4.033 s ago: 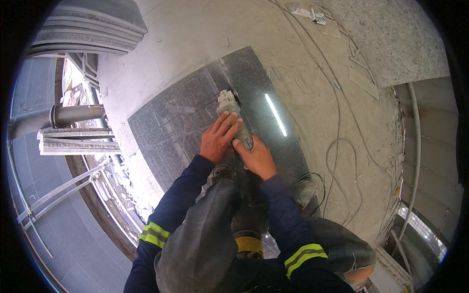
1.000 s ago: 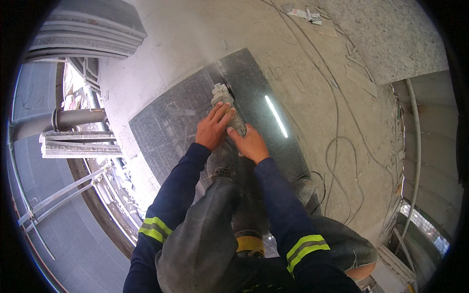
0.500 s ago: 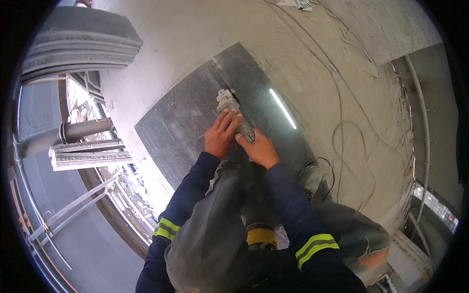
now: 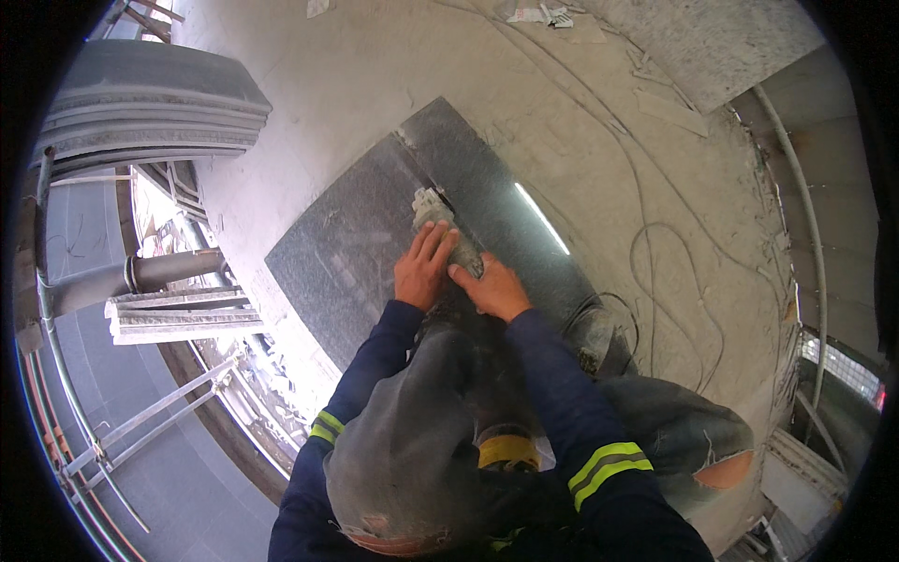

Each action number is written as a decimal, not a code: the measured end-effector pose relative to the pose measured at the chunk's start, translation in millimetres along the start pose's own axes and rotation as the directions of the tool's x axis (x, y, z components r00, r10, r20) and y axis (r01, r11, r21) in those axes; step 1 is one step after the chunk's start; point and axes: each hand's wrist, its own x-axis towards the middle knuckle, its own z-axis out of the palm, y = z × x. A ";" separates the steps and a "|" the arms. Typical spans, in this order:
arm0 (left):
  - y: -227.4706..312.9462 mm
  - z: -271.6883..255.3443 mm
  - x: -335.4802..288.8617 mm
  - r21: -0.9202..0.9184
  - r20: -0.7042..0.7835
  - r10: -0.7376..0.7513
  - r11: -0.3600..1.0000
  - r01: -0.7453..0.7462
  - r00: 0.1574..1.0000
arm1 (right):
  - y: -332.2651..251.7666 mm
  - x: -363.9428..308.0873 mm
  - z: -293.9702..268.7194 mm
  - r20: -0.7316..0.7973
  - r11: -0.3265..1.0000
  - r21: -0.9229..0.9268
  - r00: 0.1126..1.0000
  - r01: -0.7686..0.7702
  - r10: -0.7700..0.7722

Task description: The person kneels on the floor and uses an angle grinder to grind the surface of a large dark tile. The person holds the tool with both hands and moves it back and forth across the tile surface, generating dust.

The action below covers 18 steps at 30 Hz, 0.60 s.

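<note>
A dusty angle grinder (image 4: 434, 208) lies low over a dark grey polished stone slab (image 4: 328, 234) on the floor, its head pointing away from me. My left hand (image 4: 425, 266) is closed over the grinder's body from the left, fingers pressed on top. Behind it, my right hand (image 4: 496, 288) wraps the rear of the body, thumb along its upper side. From the grinder's head a pale, dusty straight line (image 4: 412, 155) runs to the slab's far edge. The grinder's disc is mostly hidden beside the head.
Loose cables (image 4: 646, 272) curl over the dusty floor on the right. Stacked grey stone slabs (image 4: 154, 103) stand at far left, above more pieces (image 4: 187, 317) beside metal scaffold pipes (image 4: 150, 407). My bent knee (image 4: 403, 450) rises close below my hands. Scraps lie at the back.
The view has shifted a little, so the slab's far corner sits lower. Both hands keep their hold on the grinder, whose place on the slab is nearly the same.
</note>
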 end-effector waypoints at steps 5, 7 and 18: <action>-8.4 2.9 4.8 -0.015 0.001 -0.005 1.000 0.005 1.000 | -6.0 9.6 -3.7 0.044 1.000 0.018 0.999 0.004 -0.004; -14.7 4.5 8.0 -0.001 0.008 -0.012 1.000 0.012 1.000 | -7.3 16.6 -2.4 0.043 0.999 -0.003 0.999 0.033 -0.033; -38.9 8.6 27.1 0.040 0.018 -0.050 0.998 0.049 0.999 | -22.2 52.1 6.1 0.015 0.995 -0.009 0.995 0.094 -0.094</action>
